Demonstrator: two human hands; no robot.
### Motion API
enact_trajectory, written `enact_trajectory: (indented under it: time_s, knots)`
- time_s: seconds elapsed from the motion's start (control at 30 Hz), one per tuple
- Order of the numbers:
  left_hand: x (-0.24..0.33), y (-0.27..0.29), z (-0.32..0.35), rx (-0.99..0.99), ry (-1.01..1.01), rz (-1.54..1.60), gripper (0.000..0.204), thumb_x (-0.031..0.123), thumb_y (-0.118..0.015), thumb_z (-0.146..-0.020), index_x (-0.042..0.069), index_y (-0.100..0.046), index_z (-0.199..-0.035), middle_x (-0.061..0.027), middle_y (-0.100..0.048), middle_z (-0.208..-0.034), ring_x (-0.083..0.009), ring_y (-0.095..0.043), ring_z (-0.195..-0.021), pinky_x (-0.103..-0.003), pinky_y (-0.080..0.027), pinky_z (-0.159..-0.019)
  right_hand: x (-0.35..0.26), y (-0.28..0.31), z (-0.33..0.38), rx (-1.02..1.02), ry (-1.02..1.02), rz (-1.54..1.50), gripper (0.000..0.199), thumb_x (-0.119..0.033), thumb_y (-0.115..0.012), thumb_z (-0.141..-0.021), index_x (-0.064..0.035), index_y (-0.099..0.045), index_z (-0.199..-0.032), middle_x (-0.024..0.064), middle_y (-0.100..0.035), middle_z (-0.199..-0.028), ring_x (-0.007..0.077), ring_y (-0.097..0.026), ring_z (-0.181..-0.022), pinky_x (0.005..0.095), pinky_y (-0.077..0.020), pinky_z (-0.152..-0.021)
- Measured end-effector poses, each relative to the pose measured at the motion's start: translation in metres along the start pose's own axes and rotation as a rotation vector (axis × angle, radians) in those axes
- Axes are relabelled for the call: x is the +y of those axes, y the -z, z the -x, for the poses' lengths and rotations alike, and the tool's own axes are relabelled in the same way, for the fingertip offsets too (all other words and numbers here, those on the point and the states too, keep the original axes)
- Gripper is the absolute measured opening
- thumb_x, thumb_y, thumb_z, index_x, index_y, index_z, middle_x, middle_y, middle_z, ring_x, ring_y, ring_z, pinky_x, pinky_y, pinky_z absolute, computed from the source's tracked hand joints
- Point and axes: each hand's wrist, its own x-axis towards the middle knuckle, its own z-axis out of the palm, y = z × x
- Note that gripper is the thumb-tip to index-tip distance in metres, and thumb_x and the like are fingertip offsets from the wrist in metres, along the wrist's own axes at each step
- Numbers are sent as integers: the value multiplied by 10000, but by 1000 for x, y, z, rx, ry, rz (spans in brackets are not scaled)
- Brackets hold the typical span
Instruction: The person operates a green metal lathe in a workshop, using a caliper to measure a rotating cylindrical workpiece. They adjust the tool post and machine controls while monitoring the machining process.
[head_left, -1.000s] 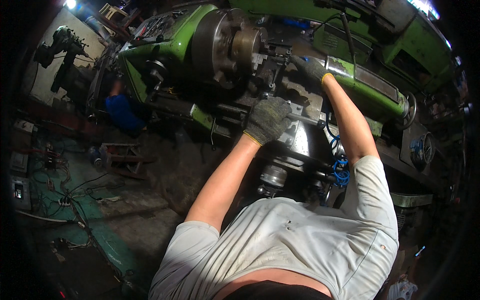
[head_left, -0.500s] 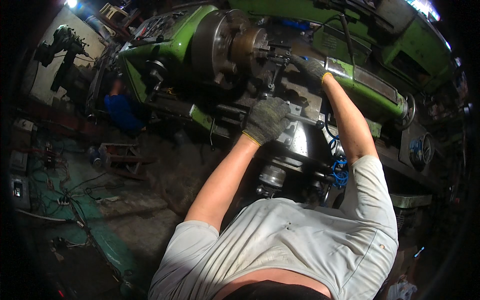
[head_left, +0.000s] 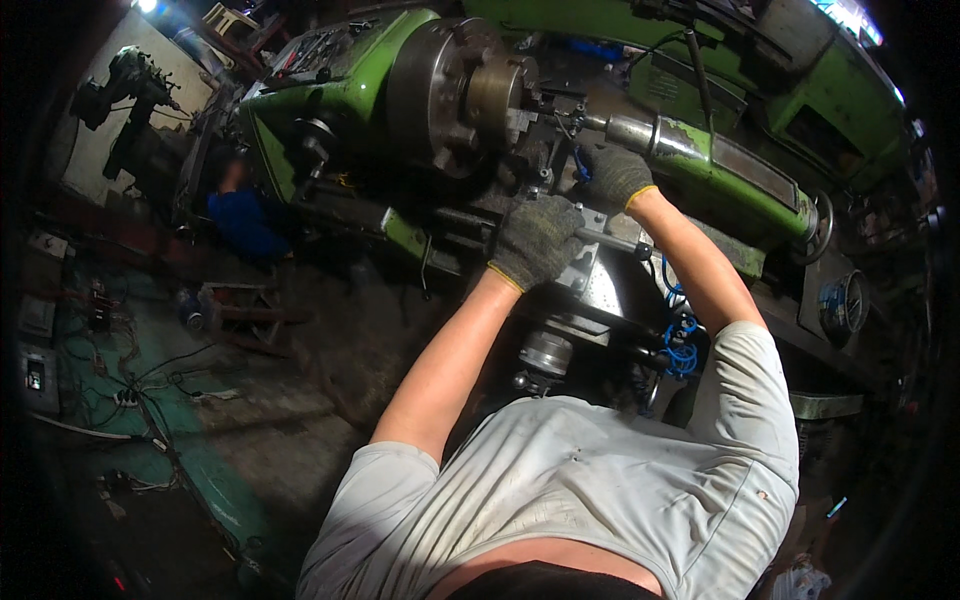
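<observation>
A green lathe (head_left: 350, 75) stands before me, its big dark chuck (head_left: 425, 95) gripping a brownish metal cylinder (head_left: 492, 95). My left hand (head_left: 537, 240), in a dark grey knitted glove, is closed over the near part of the tool slide; what lies under its fingers is hidden. Beside it a metal lever with a dark knob (head_left: 642, 250) points right. My right hand (head_left: 614, 175), gloved alike, is curled just right of the tool post (head_left: 547, 165), below the tailstock barrel (head_left: 630, 132). A narrow blue piece (head_left: 582, 165) shows at its fingertips; the rest is covered.
A coiled blue hose (head_left: 681, 352) hangs under the slide, near my right arm. To the right are the tailstock handwheel (head_left: 822, 222) and a round coil (head_left: 843, 303). A person in blue (head_left: 245, 222) is at the left. Cables (head_left: 150, 400) lie across the green floor patch.
My right hand has drawn back toward me and down from the tailstock barrel's front, exposing the barrel. The blue piece moved with it. My left hand stays almost in place.
</observation>
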Motion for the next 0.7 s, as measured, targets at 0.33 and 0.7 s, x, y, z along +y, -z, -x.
enact_trajectory:
  time_s: [0.33,0.7]
  knots:
    - [0,2,1,-18,13,-19,379,232,-759,-748,37,-716,-1071,-203,-698,-1074,-406,-666,-1014,-507,-532,-921,-3,-4,2,-10,14,85,675,-476,-796,-777,-107,-605,-1309,220,-727,-1089,424,-695,-1026,537,-545,-893]
    - [1,2,1,-32,32,-5,387,246,-764,-769,41,-722,-1095,-199,-703,-1091,-399,-668,-1041,-505,-530,-935,-2,-5,0,-67,-33,29,738,-491,-793,-785,-109,-576,-1378,220,-714,-1162,417,-689,-1065,522,-542,-919]
